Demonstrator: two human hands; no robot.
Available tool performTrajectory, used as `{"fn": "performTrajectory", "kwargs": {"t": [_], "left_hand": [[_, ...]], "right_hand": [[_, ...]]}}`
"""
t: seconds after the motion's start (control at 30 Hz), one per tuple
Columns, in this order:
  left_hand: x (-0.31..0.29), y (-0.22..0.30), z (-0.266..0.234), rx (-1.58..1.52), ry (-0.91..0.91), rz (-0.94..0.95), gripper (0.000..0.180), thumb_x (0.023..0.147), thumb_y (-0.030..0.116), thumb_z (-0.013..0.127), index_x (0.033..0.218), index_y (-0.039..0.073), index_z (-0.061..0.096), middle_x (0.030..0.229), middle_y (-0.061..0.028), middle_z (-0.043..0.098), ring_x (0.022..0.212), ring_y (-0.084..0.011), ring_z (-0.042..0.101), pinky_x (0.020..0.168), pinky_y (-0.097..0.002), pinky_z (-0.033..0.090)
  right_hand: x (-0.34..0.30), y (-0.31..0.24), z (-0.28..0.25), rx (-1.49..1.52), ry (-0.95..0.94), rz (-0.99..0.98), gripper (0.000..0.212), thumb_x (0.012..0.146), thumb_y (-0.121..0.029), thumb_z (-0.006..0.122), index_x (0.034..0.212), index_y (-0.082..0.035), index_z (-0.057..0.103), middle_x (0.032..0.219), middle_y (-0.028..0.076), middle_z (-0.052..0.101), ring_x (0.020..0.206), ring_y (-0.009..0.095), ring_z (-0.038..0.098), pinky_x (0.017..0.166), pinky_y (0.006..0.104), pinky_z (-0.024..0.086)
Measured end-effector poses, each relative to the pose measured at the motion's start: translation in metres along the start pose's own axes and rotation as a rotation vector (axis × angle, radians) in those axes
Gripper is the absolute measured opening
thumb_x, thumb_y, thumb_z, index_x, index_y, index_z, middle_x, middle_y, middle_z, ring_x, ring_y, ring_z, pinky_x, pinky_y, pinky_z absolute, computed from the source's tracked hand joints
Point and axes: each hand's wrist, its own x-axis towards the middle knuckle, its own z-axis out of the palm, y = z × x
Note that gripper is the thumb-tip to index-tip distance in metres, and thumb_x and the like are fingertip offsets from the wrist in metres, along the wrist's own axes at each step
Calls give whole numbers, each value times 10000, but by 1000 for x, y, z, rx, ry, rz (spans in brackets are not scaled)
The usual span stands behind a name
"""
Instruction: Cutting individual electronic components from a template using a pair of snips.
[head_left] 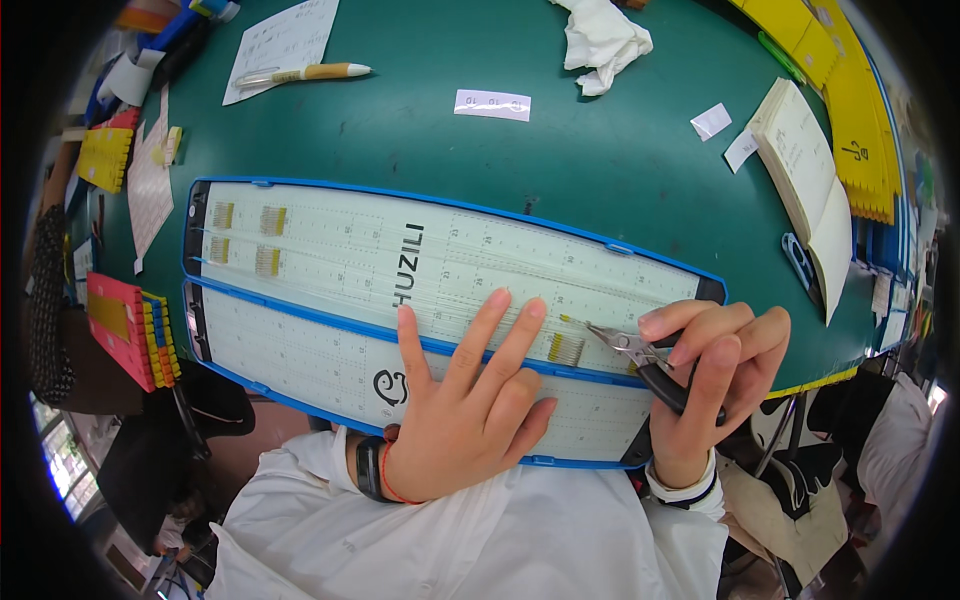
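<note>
A long blue case (330, 187) lies unfolded in front of me, its two pale panels marked with dotted grids. Across the upper panel run fine clear lines. Rows of thin gold-coloured pieces (272, 221), like fish hooks, sit at its left end, and another small row (565, 349) lies toward the right. My left hand (465, 420) rests with fingers spread over the panel, fingertips near the lines. In my right hand (725, 365) is a pair of small cutting pliers (632, 347) with dark handles. Their jaws point left, beside a small yellow piece near the right-hand row.
Behind the case on the green table (400, 130) lie a pen (320, 72) on a paper sheet, a label strip (492, 105) and crumpled tissue (603, 45). An open notebook (805, 170) and yellow cards (860, 130) are at right. Red and yellow cards (118, 320) stand at left.
</note>
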Motion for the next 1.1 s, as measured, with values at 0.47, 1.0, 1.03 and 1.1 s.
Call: {"fn": "performTrajectory", "kwargs": {"t": [0.47,1.0,1.03,1.1], "left_hand": [[5,5,-12,-23,-79,-54,253,750,111,666,878,70,452,1399,-166,440,1354,-387,325,1058,-679,-5],[14,22,-1,59,7,-13,347,776,47,599,1070,17,417,1408,-191,401,1362,-404,287,1096,-614,17],[13,22,0,60,8,-11,347,776,47,599,1070,17,417,1408,-191,401,1362,-404,287,1096,-614,17],[12,21,1,86,43,-2,332,789,55,596,1067,17,420,1405,-186,407,1355,-406,300,1097,-611,23]], "right_hand": [[12,-9,-30,123,155,-229,141,906,12,540,899,-20,403,755,76,530,722,145,593,625,257,477],[-75,-49,-180,-1190,483,-16,262,762,-154,747,1009,-93,686,1135,78,621,1099,260,540,959,371,382],[-83,-50,-182,-1224,477,13,213,758,-140,748,961,-97,697,1104,72,627,1070,252,550,942,368,391],[-91,-46,-175,-1254,460,8,137,724,-144,769,834,-104,697,1049,56,623,1037,256,552,917,374,394]]}}
